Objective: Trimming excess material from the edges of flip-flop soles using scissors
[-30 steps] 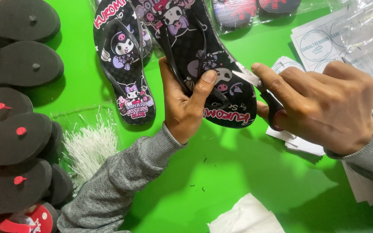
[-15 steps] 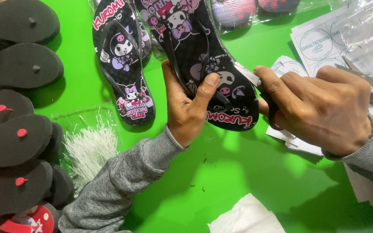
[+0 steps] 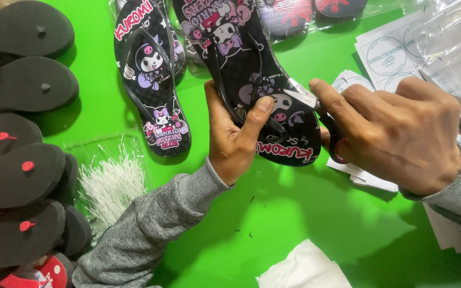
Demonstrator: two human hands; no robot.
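Note:
My left hand (image 3: pixel 233 141) grips a black flip-flop (image 3: pixel 241 58) printed with cartoon figures, thumb pressed on its footbed near the heel. It is held tilted above the green table (image 3: pixel 294 213). My right hand (image 3: pixel 401 133) is closed on a small tool with a dark and red handle (image 3: pixel 337 146). The tool's metal tip (image 3: pixel 301 98) rests at the flip-flop's right edge, and I cannot make out what kind of tool it is. A matching flip-flop (image 3: pixel 153 85) lies flat on the table to the left.
Black soles with red plugs (image 3: pixel 17 176) are stacked along the left edge. A clear bag of white plastic fasteners (image 3: pixel 110 181) lies beside them. Round-printed paper labels (image 3: pixel 388 53) and clear plastic bags (image 3: pixel 454 37) sit at the right. A white crumpled sheet (image 3: pixel 305 266) lies near the bottom, and more sandals (image 3: pixel 294 13) at the top.
The held flip-flop and both hands have shifted slightly nearer to me. The grips are the same.

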